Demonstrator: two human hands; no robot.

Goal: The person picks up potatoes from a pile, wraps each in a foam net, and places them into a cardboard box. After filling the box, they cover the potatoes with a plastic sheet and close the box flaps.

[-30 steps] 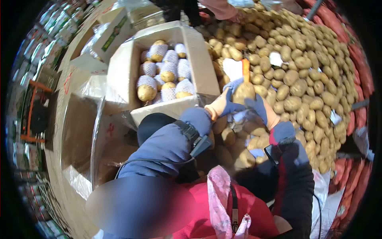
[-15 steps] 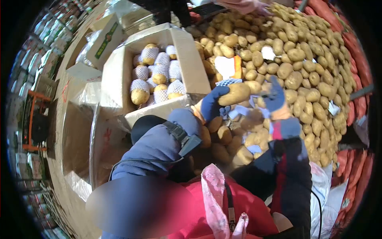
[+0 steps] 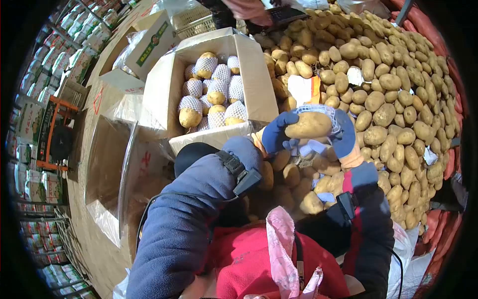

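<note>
A large potato [image 3: 308,125] is held between my two gloved hands over the pile's near edge. My left hand [image 3: 277,133], in a blue glove, closes round the potato's left end. A white foam net sleeve [image 3: 318,109] lies along the potato's upper edge and round its right end. My right hand [image 3: 344,137], also in a blue glove, is closed at that end on the net; some of its fingers are hidden behind it. Just beneath are strips of pale purple paper [image 3: 313,148] among loose potatoes.
An open cardboard box [image 3: 209,142] to the left contains several net-sleeved potatoes [image 3: 217,92]. The big potato heap [image 3: 383,114] spreads right, bordered by red sacks [image 3: 455,94]. Another person's arm [image 3: 251,11] reaches in at the top. An orange-framed cart [image 3: 50,134] stands far left.
My right hand has moved left to the potato, and the foam net now lies against its upper edge and right end. The view has shifted, so things appear farther right.
</note>
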